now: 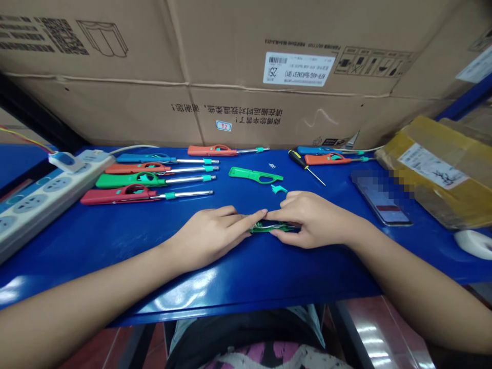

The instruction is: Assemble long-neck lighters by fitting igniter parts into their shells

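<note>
An opened green lighter half (265, 228) with thin wires showing inside lies low over the blue table, mostly covered by my fingers. My left hand (215, 233) is closed on its left end, index finger stretched along the upper edge. From the right, my right hand (317, 220) pinches the other end between thumb and fingers. The two index fingertips meet above the part. Just beyond them sit a small teal trigger (279, 189) and the matching green shell half (246, 174), with its oval trigger opening. Tiny pale pieces (272, 165), too small to name, lie behind these.
Several long-necked lighters, including a red one (119, 195), lie at left and back. A black-and-yellow screwdriver (298, 158) rests at the back right. A phone (384, 205), a taped parcel (426, 184), a power strip (57, 189) and a large carton (230, 61) surround the work area.
</note>
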